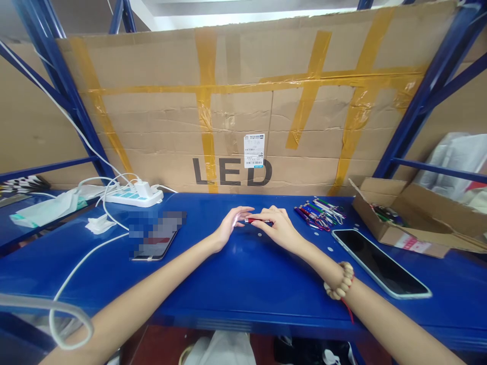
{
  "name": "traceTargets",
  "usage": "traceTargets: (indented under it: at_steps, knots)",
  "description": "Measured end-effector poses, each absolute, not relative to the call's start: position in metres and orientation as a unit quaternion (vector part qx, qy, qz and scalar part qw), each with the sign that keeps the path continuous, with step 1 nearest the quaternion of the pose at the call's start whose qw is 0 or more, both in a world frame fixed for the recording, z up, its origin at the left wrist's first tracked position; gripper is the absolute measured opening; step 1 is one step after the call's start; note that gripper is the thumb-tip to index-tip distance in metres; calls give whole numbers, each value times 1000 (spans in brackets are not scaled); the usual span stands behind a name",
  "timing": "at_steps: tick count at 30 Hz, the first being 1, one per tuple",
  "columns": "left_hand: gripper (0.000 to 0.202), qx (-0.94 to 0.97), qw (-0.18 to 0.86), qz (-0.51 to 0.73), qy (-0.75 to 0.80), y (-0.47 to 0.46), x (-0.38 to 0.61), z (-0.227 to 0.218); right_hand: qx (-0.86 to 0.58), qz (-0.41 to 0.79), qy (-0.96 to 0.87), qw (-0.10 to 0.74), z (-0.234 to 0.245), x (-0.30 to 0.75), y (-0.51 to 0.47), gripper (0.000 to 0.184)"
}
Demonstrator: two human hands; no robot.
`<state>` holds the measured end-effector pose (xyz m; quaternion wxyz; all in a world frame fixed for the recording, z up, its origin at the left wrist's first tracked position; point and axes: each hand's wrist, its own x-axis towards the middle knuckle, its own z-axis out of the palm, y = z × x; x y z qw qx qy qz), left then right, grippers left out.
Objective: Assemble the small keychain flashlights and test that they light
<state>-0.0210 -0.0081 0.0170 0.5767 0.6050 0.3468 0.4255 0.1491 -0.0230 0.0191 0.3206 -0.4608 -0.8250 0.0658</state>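
Above the middle of the blue table, my right hand (pixel 281 228) is closed around a small red flashlight (pixel 253 220), which lies level and points left. Its front end faces my left hand (pixel 227 226), whose fingers are apart and curved, with a bright glow on them. Whether the left fingertips touch the flashlight I cannot tell. Much of its body is hidden behind my right fingers. To the right of my right hand lies a pile of similar slim coloured flashlights (pixel 318 213) with carabiner clips, in red, blue, green, purple and silver.
An open cardboard box (pixel 411 220) with small items stands at the right, near a light-cased phone (pixel 382 261). Another phone (pixel 158 238) lies left, beside a white power strip (pixel 133 195) and loose cables. A large cardboard sheet (pixel 167 121) walls off the back of the blue table (pixel 243 289).
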Motion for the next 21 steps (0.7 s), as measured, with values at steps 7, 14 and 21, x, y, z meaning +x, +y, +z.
traceTargets:
  at_steps: [7,14,21]
  knots:
    - [47,603,578,428,345,-6,-20,16,-451,71,-826,330,18,148,-23,24]
    - [49,607,574,429,342,-7,-20,15,-452,62,-826,330,18,148,-24,27]
    - [49,610,572,422,350,-8,-21,18,-441,77,-834,323,18,148,-24,27]
